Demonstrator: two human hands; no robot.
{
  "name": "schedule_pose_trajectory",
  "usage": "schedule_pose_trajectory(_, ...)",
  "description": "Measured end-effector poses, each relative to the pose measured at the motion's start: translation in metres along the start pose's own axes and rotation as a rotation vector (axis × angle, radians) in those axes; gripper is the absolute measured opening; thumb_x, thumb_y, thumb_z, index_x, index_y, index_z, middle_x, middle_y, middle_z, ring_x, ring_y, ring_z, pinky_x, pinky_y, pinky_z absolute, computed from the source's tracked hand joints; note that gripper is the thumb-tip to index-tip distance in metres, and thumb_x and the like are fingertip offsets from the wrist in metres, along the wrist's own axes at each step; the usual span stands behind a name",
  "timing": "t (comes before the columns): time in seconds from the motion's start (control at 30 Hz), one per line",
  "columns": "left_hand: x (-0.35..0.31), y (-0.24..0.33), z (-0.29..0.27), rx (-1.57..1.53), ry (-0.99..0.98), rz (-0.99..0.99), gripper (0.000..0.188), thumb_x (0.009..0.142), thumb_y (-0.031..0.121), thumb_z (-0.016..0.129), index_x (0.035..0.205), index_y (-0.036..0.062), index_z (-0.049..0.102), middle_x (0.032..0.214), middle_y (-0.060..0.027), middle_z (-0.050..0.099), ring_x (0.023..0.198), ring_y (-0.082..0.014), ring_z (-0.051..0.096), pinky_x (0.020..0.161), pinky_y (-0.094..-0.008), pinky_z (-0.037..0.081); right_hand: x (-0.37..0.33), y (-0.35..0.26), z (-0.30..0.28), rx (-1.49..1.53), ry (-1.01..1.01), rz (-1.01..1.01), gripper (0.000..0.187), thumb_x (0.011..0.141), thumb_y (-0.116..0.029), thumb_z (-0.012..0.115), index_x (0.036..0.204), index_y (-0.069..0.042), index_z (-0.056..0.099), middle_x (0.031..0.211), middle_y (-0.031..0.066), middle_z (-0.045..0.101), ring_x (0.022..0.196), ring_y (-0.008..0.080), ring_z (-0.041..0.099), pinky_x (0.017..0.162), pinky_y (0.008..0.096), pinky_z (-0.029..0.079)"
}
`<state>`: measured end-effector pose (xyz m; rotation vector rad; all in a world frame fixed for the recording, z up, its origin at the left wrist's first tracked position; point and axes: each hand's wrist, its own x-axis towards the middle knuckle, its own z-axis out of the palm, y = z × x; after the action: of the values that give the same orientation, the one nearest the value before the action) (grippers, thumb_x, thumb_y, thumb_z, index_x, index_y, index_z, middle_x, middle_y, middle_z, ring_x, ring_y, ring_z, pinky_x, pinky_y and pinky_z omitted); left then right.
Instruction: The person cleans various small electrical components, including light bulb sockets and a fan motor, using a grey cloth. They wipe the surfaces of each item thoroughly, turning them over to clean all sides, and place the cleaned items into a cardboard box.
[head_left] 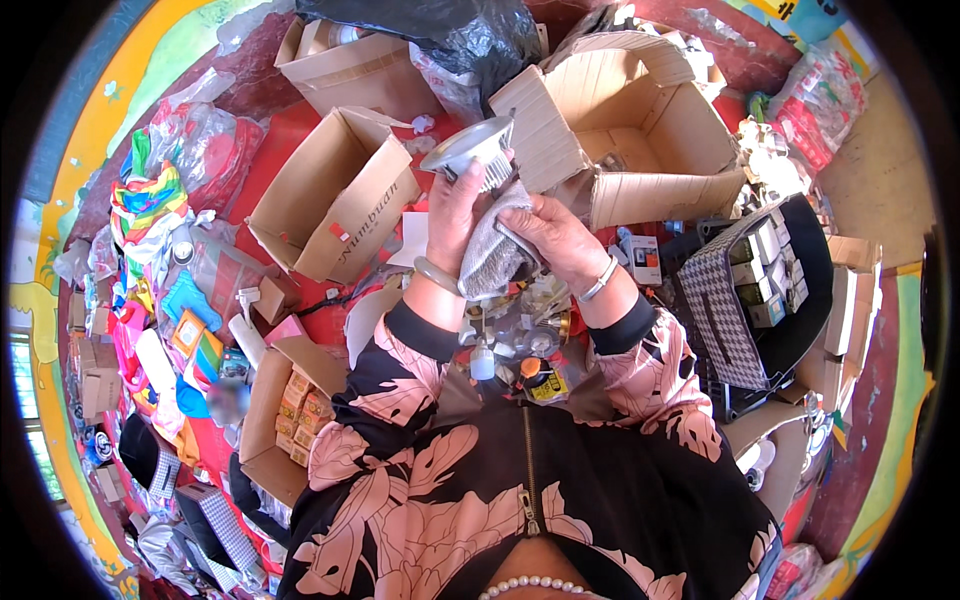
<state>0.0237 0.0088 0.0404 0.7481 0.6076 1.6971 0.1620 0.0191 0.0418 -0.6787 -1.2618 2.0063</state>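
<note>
My left hand [455, 220] grips a round silver downlight [468, 146], its wide rim tipped up and its ribbed body against my fingers. Just below it, a grey cloth [497, 252] hangs bunched between both hands. My right hand [562, 236] pinches the cloth, thumb on top, close to the light's ribbed end. Part of the downlight's body is hidden by my left fingers and the cloth. Beneath my wrists lies a jumble of small items, among them a bottle with a pale blue cap [482, 362] and one with an orange top [530, 368].
An open cardboard box [650, 130] stands ahead on the right, another box [340, 200] ahead on the left. At right is a checked black bag [735, 300] of small boxes. A carton [268, 420] of small packets sits near my left elbow. Colourful fabrics [150, 205] pile up far left.
</note>
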Motion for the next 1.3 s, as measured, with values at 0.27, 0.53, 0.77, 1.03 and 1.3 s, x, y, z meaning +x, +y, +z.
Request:
schedule_pose_trajectory(0.27,0.014,0.006,-0.015,-0.248,0.227,-0.206,0.038,0.087,0.029,0.059,0.106,-0.0021,0.049,0.091,-0.0131,0.060,0.080,-0.0253,0.062,0.077,-0.0401,0.053,0.005,-0.017,-0.042,0.464,0.592,-0.261,0.036,0.095,-0.031,0.042,0.112,-0.001,0.051,0.108,0.0116,0.058,0.099,0.0228,0.058,0.084,0.0369,0.048)
schedule_pose_trajectory(0.53,0.004,-0.007,-0.015,0.058,-0.095,-0.378,0.028,0.088,0.009,0.054,0.112,-0.0040,0.048,0.102,-0.0117,0.058,0.085,-0.0225,0.062,0.078,-0.0358,0.053,0.000,-0.049,-0.034,-0.595,0.201,-0.756,0.045,0.089,-0.020,0.047,0.129,-0.002,0.041,0.125,0.0124,0.049,0.117,0.0252,0.047,0.099,0.0373,0.036)
schedule_pose_trajectory(0.77,-0.010,0.009,-0.005,0.424,-0.339,-0.449,0.034,0.089,0.019,0.054,0.114,-0.0041,0.050,0.102,-0.0095,0.058,0.088,-0.0197,0.061,0.079,-0.0336,0.053,0.003,-0.024,-0.025,-0.661,0.204,-0.547,0.045,0.072,0.009,0.055,0.113,-0.010,0.058,0.104,0.0073,0.062,0.096,0.0167,0.059,0.086,0.0263,0.044)
schedule_pose_trajectory(1.03,-0.014,-0.020,-0.012,0.370,-0.343,-0.391,0.035,0.090,0.023,0.054,0.111,-0.0037,0.052,0.098,-0.0102,0.060,0.083,-0.0204,0.063,0.075,-0.0326,0.053,0.001,-0.011,-0.015,-0.962,0.663,-0.664,0.025,0.070,0.000,0.060,0.094,-0.007,0.063,0.076,0.0088,0.063,0.069,0.0177,0.063,0.063,0.0284,0.049)
schedule_pose_trajectory(1.3,-0.010,-0.001,-0.011,0.266,-0.165,-0.620,0.042,0.084,0.037,0.059,0.102,-0.0007,0.057,0.087,-0.0110,0.063,0.071,-0.0179,0.063,0.072,-0.0323,0.053,-0.004,-0.032,-0.040,-0.844,0.250,-0.342,0.037,0.077,-0.004,0.055,0.114,-0.006,0.055,0.086,0.0146,0.064,0.079,0.0195,0.064,0.073,0.0288,0.048)
